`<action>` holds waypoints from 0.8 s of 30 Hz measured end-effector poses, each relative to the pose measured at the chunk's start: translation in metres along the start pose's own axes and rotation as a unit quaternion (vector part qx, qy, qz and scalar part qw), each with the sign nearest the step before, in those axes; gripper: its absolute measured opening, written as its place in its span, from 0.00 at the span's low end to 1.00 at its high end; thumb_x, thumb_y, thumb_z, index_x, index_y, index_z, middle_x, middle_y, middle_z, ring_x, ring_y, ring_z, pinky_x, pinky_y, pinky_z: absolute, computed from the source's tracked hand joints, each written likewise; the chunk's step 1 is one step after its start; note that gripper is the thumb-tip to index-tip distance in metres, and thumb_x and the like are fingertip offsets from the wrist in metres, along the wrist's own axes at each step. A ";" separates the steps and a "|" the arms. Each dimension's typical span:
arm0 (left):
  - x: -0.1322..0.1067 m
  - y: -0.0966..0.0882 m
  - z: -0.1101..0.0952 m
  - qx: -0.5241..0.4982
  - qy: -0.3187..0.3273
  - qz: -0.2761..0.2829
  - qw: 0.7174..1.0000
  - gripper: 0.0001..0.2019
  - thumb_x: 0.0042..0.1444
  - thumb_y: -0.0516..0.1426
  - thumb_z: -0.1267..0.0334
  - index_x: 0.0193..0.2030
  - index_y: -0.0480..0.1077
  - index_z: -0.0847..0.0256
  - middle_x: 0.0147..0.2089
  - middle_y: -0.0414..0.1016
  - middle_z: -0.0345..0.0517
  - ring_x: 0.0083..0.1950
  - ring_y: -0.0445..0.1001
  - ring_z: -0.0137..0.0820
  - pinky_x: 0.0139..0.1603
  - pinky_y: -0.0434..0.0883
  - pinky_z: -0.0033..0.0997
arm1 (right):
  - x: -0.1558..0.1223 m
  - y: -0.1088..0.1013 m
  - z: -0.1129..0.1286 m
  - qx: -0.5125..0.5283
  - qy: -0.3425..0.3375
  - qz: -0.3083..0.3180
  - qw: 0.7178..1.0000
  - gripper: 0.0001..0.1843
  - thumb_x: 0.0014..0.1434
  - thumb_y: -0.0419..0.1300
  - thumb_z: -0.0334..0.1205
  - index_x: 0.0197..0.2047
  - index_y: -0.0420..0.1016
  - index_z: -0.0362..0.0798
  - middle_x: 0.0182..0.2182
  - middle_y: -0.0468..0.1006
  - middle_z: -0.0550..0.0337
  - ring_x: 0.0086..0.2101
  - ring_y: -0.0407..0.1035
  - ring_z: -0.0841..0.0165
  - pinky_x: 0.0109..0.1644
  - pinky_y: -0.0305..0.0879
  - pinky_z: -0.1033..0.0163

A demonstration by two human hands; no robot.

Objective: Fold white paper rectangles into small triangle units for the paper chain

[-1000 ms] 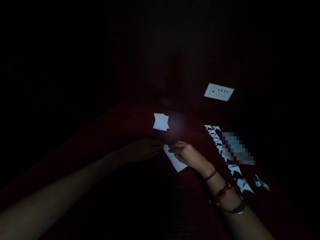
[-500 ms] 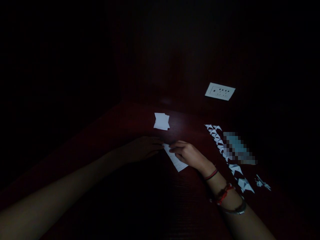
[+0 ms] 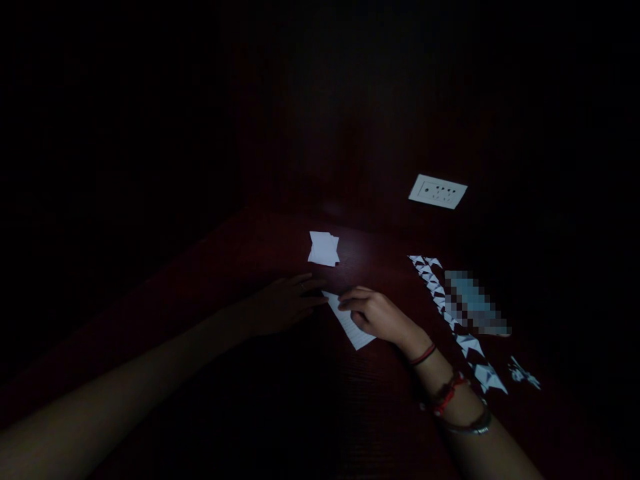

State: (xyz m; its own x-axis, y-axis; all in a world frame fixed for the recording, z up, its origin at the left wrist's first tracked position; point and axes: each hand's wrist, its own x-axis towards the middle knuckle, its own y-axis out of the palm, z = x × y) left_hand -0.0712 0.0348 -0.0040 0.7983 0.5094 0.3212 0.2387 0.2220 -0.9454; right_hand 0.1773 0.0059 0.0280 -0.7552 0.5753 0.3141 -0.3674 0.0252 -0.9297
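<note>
Scene dim; detail limited. The slip (image 3: 351,325) lies flat on the worktop (image 3: 380,267) at frame centre, its long axis running from upper left to lower right.

Right hand (image 3: 377,315) covers the slip's right flank, fingers half-curled onto its upper end. Whether that grip pinches or only presses cannot be told.

Left hand (image 3: 285,303) lies just left of the slip, its grip open and holding nothing, fingertips meeting the same upper end.

A paper stack (image 3: 323,249) sits above, apart. Folded pieces (image 3: 430,277) line the right.
</note>
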 end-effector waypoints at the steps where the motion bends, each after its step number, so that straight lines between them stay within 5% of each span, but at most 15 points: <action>1: 0.000 0.000 0.000 -0.003 0.009 0.000 1.000 0.18 0.60 0.48 0.61 0.57 0.58 0.49 0.63 0.52 0.41 0.63 0.49 0.39 0.56 0.55 0.40 | 0.001 0.000 0.001 0.001 0.003 -0.002 1.000 0.17 0.50 0.51 0.24 0.41 0.73 0.45 0.43 0.73 0.55 0.45 0.64 0.68 0.50 0.63 0.60; 8: 0.001 0.001 -0.001 -0.029 0.008 0.048 0.998 0.18 0.61 0.45 0.63 0.59 0.55 0.53 0.61 0.56 0.41 0.62 0.52 0.33 0.59 0.52 0.37 | 0.005 0.003 0.004 0.035 0.033 -0.024 0.999 0.18 0.48 0.50 0.22 0.39 0.72 0.43 0.39 0.74 0.55 0.41 0.66 0.68 0.47 0.63 0.61; 17: -0.001 -0.001 -0.006 -0.018 -0.002 0.025 1.000 0.19 0.61 0.45 0.62 0.59 0.54 0.52 0.61 0.56 0.41 0.62 0.52 0.35 0.58 0.53 0.37 | 0.009 0.003 0.004 0.071 0.061 -0.052 0.994 0.14 0.52 0.49 0.24 0.38 0.73 0.43 0.34 0.73 0.57 0.36 0.66 0.70 0.44 0.62 0.64; 24: 0.000 -0.002 -0.010 0.004 -0.012 0.020 1.000 0.20 0.60 0.45 0.62 0.59 0.53 0.51 0.61 0.55 0.39 0.61 0.53 0.36 0.57 0.54 0.37 | 0.010 0.005 0.004 -0.022 0.075 -0.019 0.997 0.15 0.56 0.51 0.30 0.46 0.70 0.47 0.39 0.70 0.55 0.41 0.62 0.66 0.48 0.58 0.59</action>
State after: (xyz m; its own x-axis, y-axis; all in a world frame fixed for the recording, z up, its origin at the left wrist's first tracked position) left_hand -0.0664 0.0260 -0.0031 0.7932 0.5384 0.2845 0.2019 0.2082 -0.9570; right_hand 0.1655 0.0087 0.0276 -0.6502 0.6892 0.3197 -0.3668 0.0838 -0.9265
